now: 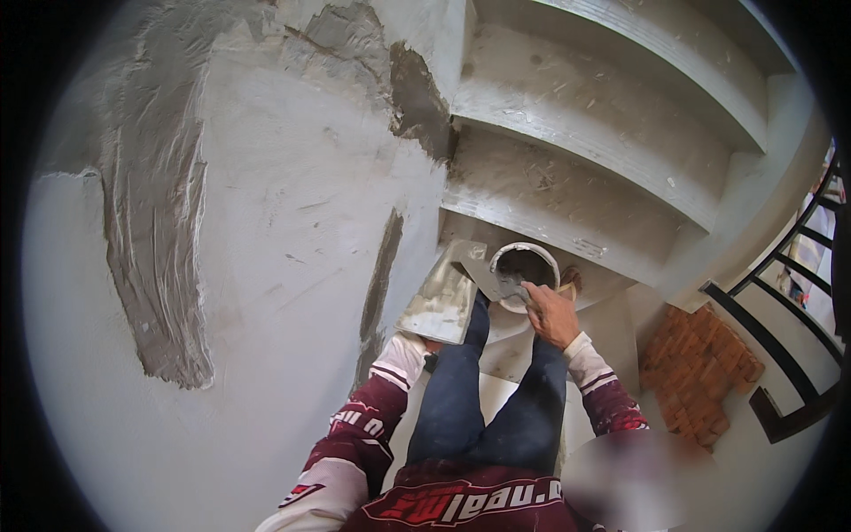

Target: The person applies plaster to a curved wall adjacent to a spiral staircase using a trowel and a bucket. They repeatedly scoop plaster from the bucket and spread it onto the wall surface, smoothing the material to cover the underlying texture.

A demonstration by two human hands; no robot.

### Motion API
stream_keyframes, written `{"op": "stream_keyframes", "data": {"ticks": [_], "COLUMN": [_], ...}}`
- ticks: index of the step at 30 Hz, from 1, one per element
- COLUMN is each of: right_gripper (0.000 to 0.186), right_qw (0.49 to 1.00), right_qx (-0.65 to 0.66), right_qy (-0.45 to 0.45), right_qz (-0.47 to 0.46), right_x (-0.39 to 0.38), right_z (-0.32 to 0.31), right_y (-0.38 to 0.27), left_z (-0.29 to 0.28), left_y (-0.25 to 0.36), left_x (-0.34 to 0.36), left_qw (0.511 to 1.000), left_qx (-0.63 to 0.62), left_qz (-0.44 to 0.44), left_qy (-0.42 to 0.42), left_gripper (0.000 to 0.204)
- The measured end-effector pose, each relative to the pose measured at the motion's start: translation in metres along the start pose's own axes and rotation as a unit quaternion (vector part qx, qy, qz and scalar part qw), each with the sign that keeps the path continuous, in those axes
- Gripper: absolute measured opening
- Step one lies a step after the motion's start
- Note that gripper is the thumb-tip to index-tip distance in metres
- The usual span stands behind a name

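Note:
My right hand (551, 316) is closed round the handle of a putty knife (502, 285), its grey-smeared blade pointing left. The blade lies over the right edge of a flat rectangular plastering board (439, 301) coated with pale plaster. My left hand (432, 345) holds this board from beneath; most of its fingers are hidden under it. Just beyond my right hand stands a round white bucket (551, 262) with dark grey wet mix inside. The knife blade is between the board and the bucket, in front of my knees.
On the left, a pale wall (284, 222) carries rough grey plaster patches (160, 257) and a narrow grey strip (381, 279). Curved, dusty stair steps (576, 168) rise ahead. At right are a black metal railing (771, 341) and stacked reddish-brown bricks or tiles (696, 368).

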State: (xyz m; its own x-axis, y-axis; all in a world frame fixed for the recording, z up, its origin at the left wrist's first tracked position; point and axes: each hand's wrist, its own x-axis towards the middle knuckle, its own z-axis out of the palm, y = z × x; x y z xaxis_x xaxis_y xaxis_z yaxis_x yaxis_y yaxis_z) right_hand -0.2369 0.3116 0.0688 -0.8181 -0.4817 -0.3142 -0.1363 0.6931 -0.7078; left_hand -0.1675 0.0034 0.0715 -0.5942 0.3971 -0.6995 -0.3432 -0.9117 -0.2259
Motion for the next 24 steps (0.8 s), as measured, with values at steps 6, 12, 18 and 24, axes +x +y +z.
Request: {"op": "stream_keyframes", "data": {"ticks": [6, 12, 18, 24], "right_gripper": [0.054, 0.039, 0.030, 0.024], "right_qw": [0.997, 0.895, 0.718, 0.834], "right_qx": [-0.053, 0.421, 0.610, 0.421], "right_qy": [-0.052, -0.037, -0.194, -0.145], "right_qz": [0.008, 0.143, 0.273, 0.325], "right_x": [-0.038, -0.021, -0.034, -0.082], "right_z": [-0.038, -0.028, 0.006, -0.016], "right_y": [0.043, 0.014, 0.011, 0.035], "left_z": [0.002, 0.040, 0.056, 0.059], "left_y": [0.005, -0.007, -0.030, -0.024], "left_x": [-0.003, 0.003, 0.018, 0.011], "left_qw": [0.979, 0.968, 0.969, 0.890], "left_qx": [0.132, 0.228, 0.215, 0.445], "left_qz": [0.072, -0.065, -0.112, 0.018], "left_qy": [0.136, 0.086, 0.050, 0.102], "left_gripper": [0.053, 0.058, 0.055, 0.053]}}
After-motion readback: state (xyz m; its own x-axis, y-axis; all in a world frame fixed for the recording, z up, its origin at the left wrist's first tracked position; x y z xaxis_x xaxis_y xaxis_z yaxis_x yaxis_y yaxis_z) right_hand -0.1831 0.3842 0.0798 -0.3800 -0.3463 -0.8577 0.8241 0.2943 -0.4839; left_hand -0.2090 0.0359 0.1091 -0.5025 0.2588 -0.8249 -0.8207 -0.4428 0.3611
